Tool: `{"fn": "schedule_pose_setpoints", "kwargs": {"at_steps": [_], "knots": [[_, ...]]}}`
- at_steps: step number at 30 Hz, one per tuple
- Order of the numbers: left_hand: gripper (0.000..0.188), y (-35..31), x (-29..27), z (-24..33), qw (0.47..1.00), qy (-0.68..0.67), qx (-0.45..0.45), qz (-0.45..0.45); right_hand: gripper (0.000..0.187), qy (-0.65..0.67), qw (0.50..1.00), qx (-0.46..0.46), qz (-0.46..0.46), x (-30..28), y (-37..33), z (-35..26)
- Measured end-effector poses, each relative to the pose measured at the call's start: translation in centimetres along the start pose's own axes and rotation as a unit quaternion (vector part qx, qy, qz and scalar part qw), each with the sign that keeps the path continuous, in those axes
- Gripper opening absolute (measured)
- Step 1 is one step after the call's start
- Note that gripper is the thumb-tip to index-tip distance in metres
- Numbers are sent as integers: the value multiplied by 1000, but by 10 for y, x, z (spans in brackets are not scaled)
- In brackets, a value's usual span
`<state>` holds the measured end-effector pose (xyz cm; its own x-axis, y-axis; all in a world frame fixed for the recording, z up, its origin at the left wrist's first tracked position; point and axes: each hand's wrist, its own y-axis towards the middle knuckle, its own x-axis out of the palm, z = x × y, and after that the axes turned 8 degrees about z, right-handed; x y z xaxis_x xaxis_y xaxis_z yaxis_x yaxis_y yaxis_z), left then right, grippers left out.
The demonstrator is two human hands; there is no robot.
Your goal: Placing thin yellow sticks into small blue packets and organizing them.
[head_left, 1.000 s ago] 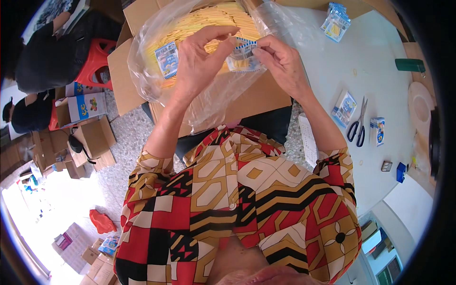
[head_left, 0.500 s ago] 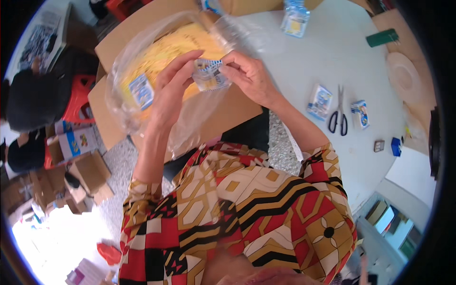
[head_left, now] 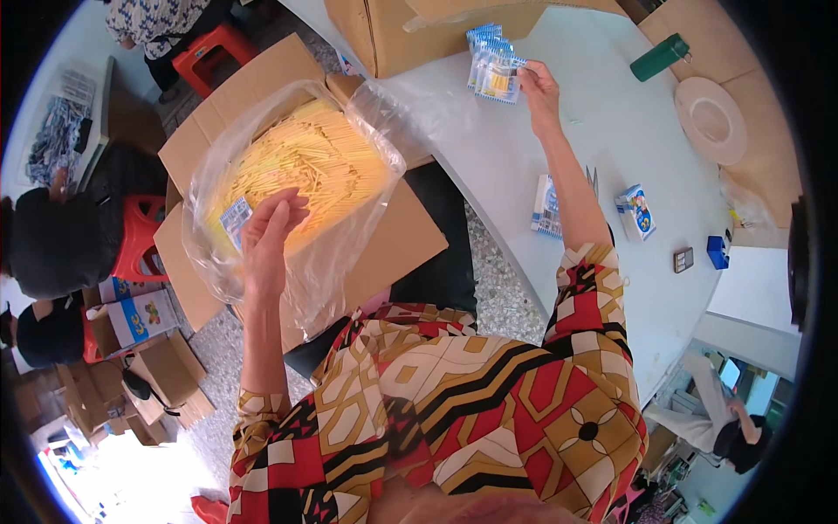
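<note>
The right forearm [head_left: 573, 192] conceals most of the metal scissors [head_left: 594, 182], leaving the blade ends exposed, and part of the flat white-and-blue packet [head_left: 545, 208]. The left hand [head_left: 264, 231] covers part of the small blue-and-white plastic packet [head_left: 234, 217]; contact between them cannot be determined. At the right hand [head_left: 539, 86], a clear plastic packet with blue edging [head_left: 497, 77] partly covers the blue-and-clear packets behind it [head_left: 483, 37]; their count is indeterminate. The upper picture edge truncates the large brown cardboard carton [head_left: 445, 48]; the lower edge truncates the orange-red object [head_left: 209, 510].
</note>
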<state>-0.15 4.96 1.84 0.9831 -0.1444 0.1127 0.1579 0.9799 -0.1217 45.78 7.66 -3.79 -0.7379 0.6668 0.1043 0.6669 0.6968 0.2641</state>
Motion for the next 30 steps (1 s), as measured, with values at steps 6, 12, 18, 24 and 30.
{"fn": "schedule_pose_setpoints", "kwargs": {"at_steps": [6, 12, 18, 24, 30], "knots": [[24, -2, -6, -7, 1000, -7, -4, 8, 13, -91, 991, -88, 36, 6, 21, 31], [23, -1, -25, -14, 998, 24, 16, 55, 27, -175, 972, -137, 80, 2, 20, 37], [27, 18, -97, -25, 911, 331, 152, 191, 31, -205, 967, -147, 29, 6, -24, 16], [36, 35, -119, -43, 829, 491, 145, 225, 25, -201, 962, -142, -114, 58, -118, -46], [57, 28, -101, -53, 725, 622, 158, 251, 12, -175, 920, -185, -297, 126, -182, -74]]}}
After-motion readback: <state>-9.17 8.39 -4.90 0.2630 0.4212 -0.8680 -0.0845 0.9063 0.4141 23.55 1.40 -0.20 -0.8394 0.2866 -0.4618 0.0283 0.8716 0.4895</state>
